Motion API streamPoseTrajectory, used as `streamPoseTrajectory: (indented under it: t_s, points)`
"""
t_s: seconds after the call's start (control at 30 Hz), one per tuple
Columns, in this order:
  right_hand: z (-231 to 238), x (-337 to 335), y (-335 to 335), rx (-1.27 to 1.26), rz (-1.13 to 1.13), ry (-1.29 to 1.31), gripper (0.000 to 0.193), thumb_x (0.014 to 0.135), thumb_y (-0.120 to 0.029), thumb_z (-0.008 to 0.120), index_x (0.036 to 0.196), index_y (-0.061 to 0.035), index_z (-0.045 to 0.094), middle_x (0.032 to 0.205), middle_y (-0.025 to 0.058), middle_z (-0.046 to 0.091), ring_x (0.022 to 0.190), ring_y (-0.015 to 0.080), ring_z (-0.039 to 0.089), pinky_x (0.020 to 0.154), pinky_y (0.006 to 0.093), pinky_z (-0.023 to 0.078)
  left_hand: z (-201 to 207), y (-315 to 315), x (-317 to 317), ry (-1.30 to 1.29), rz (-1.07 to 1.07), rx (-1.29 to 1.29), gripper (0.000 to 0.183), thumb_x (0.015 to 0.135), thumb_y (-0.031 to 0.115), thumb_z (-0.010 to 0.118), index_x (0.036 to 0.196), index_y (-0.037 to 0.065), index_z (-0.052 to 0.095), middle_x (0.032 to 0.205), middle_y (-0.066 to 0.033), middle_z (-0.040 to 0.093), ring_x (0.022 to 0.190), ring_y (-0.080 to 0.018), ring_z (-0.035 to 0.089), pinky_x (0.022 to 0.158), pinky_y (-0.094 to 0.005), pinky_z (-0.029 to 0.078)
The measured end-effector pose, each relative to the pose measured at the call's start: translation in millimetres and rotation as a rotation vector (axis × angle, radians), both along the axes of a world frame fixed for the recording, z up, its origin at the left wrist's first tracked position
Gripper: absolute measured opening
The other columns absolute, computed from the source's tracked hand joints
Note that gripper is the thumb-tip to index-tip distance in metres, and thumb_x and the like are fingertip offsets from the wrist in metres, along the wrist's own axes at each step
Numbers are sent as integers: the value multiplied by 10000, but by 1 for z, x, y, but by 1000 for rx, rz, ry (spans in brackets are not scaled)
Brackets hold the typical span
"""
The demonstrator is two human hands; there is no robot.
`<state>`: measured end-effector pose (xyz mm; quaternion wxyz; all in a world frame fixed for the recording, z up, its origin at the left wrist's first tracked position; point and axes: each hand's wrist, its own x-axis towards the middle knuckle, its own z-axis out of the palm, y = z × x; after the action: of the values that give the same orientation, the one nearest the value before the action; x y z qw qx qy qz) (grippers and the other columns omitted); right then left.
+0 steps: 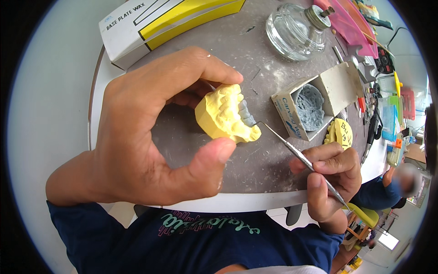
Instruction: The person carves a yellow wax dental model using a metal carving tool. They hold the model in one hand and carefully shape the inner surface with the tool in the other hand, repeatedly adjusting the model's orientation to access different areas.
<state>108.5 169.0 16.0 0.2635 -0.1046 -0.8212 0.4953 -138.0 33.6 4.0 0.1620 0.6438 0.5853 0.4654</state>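
Observation:
My left hand is closed around a yellow plaster dental model, thumb on its near side and fingers at its far side. A strip of grey wax shaped like teeth sits along the model's right edge. Between the thumb and fingers of my right hand is a thin metal wax carver, held slantwise. Its bent tip lies right beside the near end of the grey wax; whether it touches cannot be made out.
An opened small carton holding a grey wax lump stands right of the model. Behind it is a glass spirit lamp. A white and yellow box lies far left. Another yellow plaster piece, tools and a pink tray are at right. A person sits farther right.

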Motion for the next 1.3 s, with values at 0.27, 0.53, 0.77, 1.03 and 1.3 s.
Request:
streamPoseTrajectory:
  t_s: [0.27,0.53,0.77,1.03,1.3]
  points:
    - [0,-1,-1,-14,12,-4,162,823,45,620,924,59,494,843,236,629,708,201,667,666,271,563,-1,-1,0,-5,8,5,610,841,436,550,1111,-111,567,992,-207,607,885,-226,659,805,-275,530]
    - [0,0,-1,-16,5,-12,159,830,36,620,927,55,496,843,236,632,709,198,668,657,267,559,0,0,0,3,9,12,600,831,420,557,1108,-112,566,991,-206,605,879,-228,658,804,-275,531]
    - [-1,0,-1,-23,0,-9,162,829,38,625,930,51,498,848,233,637,722,194,670,658,261,556,2,0,2,-26,6,-16,577,829,386,564,1113,-117,562,998,-200,597,885,-225,652,810,-274,525]
    - [-1,-1,0,-16,-4,-16,157,831,37,632,934,50,514,854,218,646,735,186,674,658,261,557,3,1,2,-24,7,-19,572,827,384,570,1106,-115,567,986,-196,598,875,-220,652,804,-270,524]
    - [0,0,0,-24,-17,-24,153,834,38,631,940,46,520,878,216,650,742,182,681,654,262,556,2,2,0,8,0,8,576,829,400,571,1095,-110,572,978,-194,604,861,-215,657,785,-263,529]
